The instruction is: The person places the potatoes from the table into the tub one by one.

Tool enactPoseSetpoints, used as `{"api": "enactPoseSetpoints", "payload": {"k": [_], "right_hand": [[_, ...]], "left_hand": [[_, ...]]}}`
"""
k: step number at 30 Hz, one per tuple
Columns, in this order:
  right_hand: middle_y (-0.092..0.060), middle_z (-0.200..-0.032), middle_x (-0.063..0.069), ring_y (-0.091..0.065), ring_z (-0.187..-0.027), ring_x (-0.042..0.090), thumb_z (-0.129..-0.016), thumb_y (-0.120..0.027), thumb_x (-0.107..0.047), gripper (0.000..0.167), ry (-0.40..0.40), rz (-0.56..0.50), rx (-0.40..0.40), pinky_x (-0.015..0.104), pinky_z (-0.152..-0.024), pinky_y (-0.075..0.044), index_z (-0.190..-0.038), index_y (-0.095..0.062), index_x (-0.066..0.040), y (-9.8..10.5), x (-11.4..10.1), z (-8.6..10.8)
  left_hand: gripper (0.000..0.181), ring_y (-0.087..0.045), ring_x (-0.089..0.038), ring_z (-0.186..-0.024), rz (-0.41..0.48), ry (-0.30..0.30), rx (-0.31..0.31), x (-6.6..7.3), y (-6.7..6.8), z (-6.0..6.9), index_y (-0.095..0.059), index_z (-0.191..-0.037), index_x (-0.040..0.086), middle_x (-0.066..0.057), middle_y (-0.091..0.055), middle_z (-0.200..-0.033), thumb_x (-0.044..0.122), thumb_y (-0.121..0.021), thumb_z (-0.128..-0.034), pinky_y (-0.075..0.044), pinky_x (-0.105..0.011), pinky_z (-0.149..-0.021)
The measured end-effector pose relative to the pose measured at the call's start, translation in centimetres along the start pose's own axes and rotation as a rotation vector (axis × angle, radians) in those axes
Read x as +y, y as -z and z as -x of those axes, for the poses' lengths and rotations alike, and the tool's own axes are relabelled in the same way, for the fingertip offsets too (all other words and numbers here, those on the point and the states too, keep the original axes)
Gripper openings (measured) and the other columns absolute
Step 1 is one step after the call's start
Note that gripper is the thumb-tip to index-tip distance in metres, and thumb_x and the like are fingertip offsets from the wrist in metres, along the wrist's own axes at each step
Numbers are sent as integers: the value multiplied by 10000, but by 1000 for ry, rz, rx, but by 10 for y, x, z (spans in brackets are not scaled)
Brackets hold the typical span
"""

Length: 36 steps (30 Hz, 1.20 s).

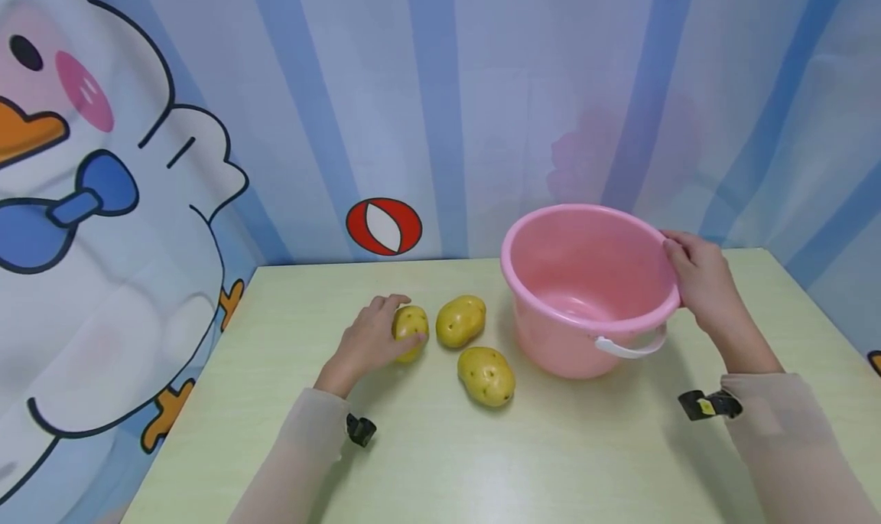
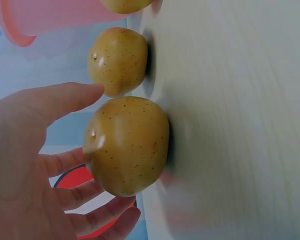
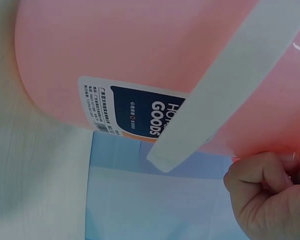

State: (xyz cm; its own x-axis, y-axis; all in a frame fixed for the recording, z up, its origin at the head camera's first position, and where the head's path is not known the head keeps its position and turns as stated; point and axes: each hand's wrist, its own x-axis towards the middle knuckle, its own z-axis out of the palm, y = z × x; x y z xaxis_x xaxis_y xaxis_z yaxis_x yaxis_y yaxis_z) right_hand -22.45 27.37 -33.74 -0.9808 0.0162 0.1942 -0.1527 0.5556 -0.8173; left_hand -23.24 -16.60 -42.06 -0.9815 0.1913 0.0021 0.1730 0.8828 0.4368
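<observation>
Blue-striped backdrop with cartoon bird and red-and-white oval, behind a pale table.

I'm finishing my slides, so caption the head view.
Left hand around one of three potatoes, right hand gripping a pink bucket by its rim.

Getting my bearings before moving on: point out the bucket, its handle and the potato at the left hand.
Bucket (image 1: 567,346): head view, front of its outer wall.
Handle (image 3: 229,85): right wrist view, along its white strip.
Potato (image 2: 126,146): left wrist view, middle of its near side.
</observation>
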Motion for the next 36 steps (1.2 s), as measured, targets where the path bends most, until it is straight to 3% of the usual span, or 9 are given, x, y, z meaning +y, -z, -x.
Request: {"api": "enactPoseSetpoints", "payload": {"k": [17, 36], "right_hand": [[-550, -1147, 366, -603, -620, 88, -1100, -286, -273, 539, 10, 1, 5, 282, -507, -544, -1466, -368, 114, 1, 0, 0], [-554, -1148, 359, -594, -623, 71, -1100, -288, -265, 529, 14, 7, 8, 278, -508, -538, -1463, -378, 110, 1, 1, 0]], "left_hand": [[711, -531, -273, -1011, 45, 32, -22, -4, -10, -2, -433, -1448, 179, -111, -500, -1270, 463, -727, -867, -501, -501, -849], [710, -539, -282, -977, 114, 24, -22, -5, -14, 0, -424, -1437, 153, -136, -495, -1243, 388, -767, -861, -502, -476, -856]]}}
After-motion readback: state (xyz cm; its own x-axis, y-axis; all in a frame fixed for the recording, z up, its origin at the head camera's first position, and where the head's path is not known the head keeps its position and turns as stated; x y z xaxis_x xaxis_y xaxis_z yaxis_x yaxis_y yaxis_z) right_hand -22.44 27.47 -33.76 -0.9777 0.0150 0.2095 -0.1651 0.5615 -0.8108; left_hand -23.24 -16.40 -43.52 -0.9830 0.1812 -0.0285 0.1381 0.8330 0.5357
